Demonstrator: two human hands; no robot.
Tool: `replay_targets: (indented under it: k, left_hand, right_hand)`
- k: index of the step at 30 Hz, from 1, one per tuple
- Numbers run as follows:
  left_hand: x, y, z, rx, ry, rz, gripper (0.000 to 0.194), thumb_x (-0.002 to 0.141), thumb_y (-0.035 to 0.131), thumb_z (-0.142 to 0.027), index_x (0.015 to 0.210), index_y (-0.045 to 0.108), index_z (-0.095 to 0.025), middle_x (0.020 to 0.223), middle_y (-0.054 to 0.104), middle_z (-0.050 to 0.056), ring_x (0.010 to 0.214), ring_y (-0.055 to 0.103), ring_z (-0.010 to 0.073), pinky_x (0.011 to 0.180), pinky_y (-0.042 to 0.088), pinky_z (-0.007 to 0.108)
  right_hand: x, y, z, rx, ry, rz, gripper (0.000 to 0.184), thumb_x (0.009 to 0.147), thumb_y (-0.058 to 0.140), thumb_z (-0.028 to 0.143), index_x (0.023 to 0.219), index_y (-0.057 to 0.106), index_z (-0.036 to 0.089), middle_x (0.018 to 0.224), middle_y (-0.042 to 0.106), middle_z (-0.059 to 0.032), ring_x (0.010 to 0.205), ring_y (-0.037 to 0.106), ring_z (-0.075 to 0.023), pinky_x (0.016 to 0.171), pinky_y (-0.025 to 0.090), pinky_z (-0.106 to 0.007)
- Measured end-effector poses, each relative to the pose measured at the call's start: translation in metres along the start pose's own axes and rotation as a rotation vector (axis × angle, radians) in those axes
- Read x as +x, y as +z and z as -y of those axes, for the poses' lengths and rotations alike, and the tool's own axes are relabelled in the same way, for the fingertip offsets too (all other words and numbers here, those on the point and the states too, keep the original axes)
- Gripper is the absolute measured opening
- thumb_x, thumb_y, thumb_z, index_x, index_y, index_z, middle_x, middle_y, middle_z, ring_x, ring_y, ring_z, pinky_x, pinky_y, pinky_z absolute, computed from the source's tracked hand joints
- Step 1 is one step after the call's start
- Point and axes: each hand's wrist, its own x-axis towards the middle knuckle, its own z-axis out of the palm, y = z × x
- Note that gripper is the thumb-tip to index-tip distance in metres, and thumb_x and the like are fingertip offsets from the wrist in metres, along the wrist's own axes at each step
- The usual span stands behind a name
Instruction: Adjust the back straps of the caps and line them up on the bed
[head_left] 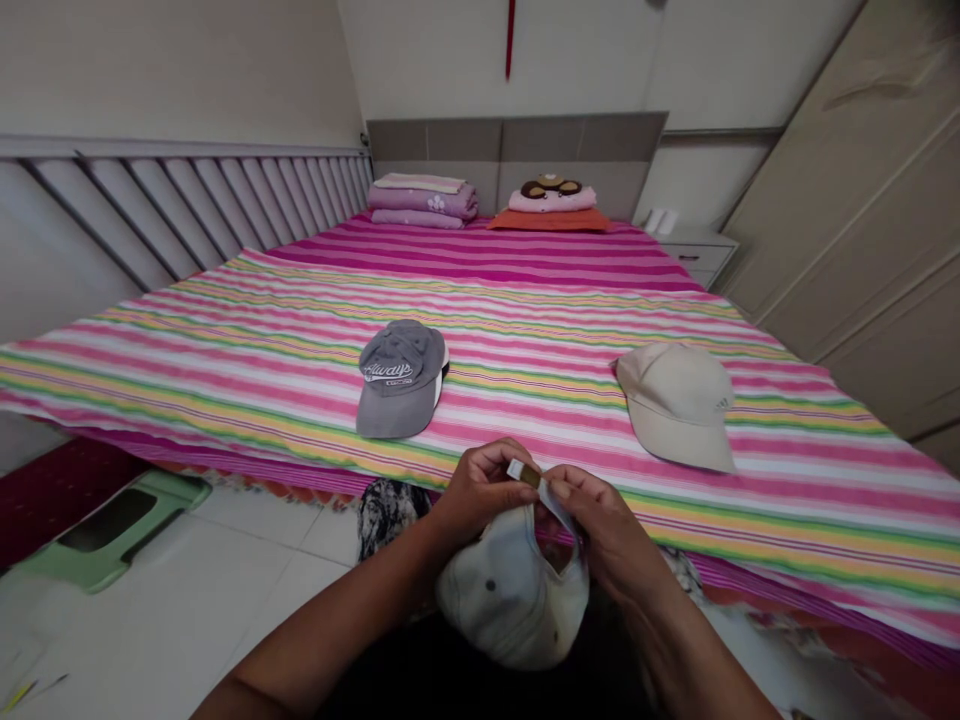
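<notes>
Clenched from both sides, my left hand (480, 490) and right hand (604, 530) pinch the strap (555, 500) of a white cap (510, 590), a brass-coloured buckle (526, 477) showing between them. The cap hangs from my grip just off the near edge of the bed (525, 330), above the floor.

On the bed, a gray cap (397, 380) shows "Always" in white script, with smaller lettering beneath that I can't read. A beige cap (679, 405) lies to its right, a small three-bar mark on its side.

The bed's sheet is striped pink, white, yellow and green. Folded purple bedding (424, 200) and an orange pillow (549, 220) sit at its far end. A wardrobe (847, 200) stands to its right, a slatted railing (180, 210) runs along its left, and a green stool (112, 530) sits on white tile off its near left corner.
</notes>
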Motion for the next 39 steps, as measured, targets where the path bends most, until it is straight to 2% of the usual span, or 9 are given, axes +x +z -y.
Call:
replay_targets:
  k: [4, 11, 15, 21, 25, 28, 30, 33, 39]
  left_hand:
    - [0.000, -0.002, 0.001, -0.012, 0.016, -0.010, 0.020, 0.055, 0.073, -0.020, 0.071, 0.062, -0.014, 0.067, 0.052, -0.001, 0.061, 0.049, 0.0087, 0.057, 0.037, 0.020]
    - [-0.003, -0.002, 0.001, 0.030, -0.110, 0.058, 0.026, 0.053, 0.075, -0.021, 0.074, 0.062, -0.012, 0.069, 0.057, 0.001, 0.060, 0.050, 0.0094, 0.058, 0.038, 0.022]
    - [-0.006, -0.005, -0.002, -0.141, -0.171, 0.112, 0.033, 0.062, 0.068, -0.038, 0.080, 0.063, -0.011, 0.070, 0.059, 0.004, 0.061, 0.054, 0.0125, 0.058, 0.040, 0.024]
    - [-0.008, -0.001, -0.005, -0.119, -0.288, -0.067, 0.024, 0.061, 0.069, -0.029, 0.075, 0.058, -0.013, 0.058, 0.059, 0.000, 0.047, 0.050, 0.0081, 0.050, 0.037, 0.020]
    - [-0.007, 0.000, -0.004, -0.110, -0.302, -0.106, 0.023, 0.060, 0.070, -0.026, 0.072, 0.055, -0.013, 0.054, 0.057, -0.002, 0.044, 0.046, 0.0062, 0.047, 0.034, 0.019]
    - [-0.006, -0.001, -0.001, -0.112, -0.321, -0.112, 0.025, 0.059, 0.071, -0.025, 0.073, 0.055, -0.013, 0.054, 0.056, -0.003, 0.043, 0.044, 0.0052, 0.046, 0.032, 0.018]
    - [-0.006, -0.001, 0.001, -0.118, -0.325, -0.099, 0.026, 0.059, 0.071, -0.025, 0.074, 0.054, -0.012, 0.055, 0.055, -0.003, 0.044, 0.044, 0.0054, 0.047, 0.032, 0.018]
    - [-0.006, -0.005, 0.002, -0.121, -0.325, -0.064, 0.024, 0.065, 0.066, -0.032, 0.072, 0.054, -0.012, 0.055, 0.052, -0.002, 0.046, 0.042, 0.0047, 0.047, 0.030, 0.018]
    - [-0.006, -0.018, -0.002, 0.013, -0.457, 0.039, 0.025, 0.068, 0.062, -0.036, 0.067, 0.051, -0.013, 0.053, 0.043, -0.005, 0.043, 0.033, 0.0032, 0.044, 0.022, 0.018]
  right_hand:
    - [0.001, -0.005, -0.002, -0.025, 0.018, -0.007, 0.023, 0.069, 0.066, 0.034, 0.062, 0.056, 0.015, 0.049, 0.051, 0.0038, 0.041, 0.040, -0.0056, 0.041, 0.030, -0.018]
    - [0.001, -0.002, -0.003, 0.005, -0.010, 0.014, 0.024, 0.069, 0.066, 0.035, 0.061, 0.054, 0.016, 0.045, 0.050, 0.0040, 0.039, 0.041, -0.0066, 0.040, 0.031, -0.020]
    - [0.002, -0.005, -0.003, -0.068, -0.034, -0.003, 0.025, 0.069, 0.065, 0.037, 0.062, 0.055, 0.016, 0.044, 0.049, 0.0045, 0.038, 0.040, -0.0068, 0.039, 0.031, -0.020]
    - [0.005, -0.007, -0.005, -0.125, -0.010, -0.005, 0.027, 0.072, 0.062, 0.040, 0.063, 0.053, 0.016, 0.040, 0.047, 0.0049, 0.036, 0.037, -0.0071, 0.039, 0.028, -0.020]
    - [0.008, -0.005, 0.000, -0.101, -0.006, 0.001, 0.026, 0.075, 0.056, 0.044, 0.073, 0.052, 0.018, 0.039, 0.043, 0.0072, 0.034, 0.031, -0.0062, 0.038, 0.023, -0.020]
    - [0.010, -0.004, 0.005, -0.275, -0.077, 0.038, 0.027, 0.067, 0.065, 0.038, 0.082, 0.053, 0.019, 0.049, 0.044, 0.0081, 0.039, 0.032, -0.0056, 0.040, 0.024, -0.020]
    - [0.011, -0.003, 0.007, -0.479, -0.147, 0.041, 0.023, 0.063, 0.068, 0.032, 0.074, 0.053, 0.018, 0.054, 0.044, 0.0069, 0.045, 0.034, -0.0062, 0.043, 0.027, -0.020]
    - [0.010, -0.002, 0.010, -0.718, -0.232, 0.014, 0.014, 0.067, 0.063, 0.027, 0.067, 0.052, 0.018, 0.054, 0.046, 0.0057, 0.049, 0.037, -0.0079, 0.046, 0.029, -0.021]
    - [0.005, 0.003, 0.018, -0.874, -0.305, 0.019, 0.007, 0.070, 0.058, 0.023, 0.066, 0.054, 0.018, 0.051, 0.048, 0.0048, 0.046, 0.037, -0.0086, 0.044, 0.028, -0.021]
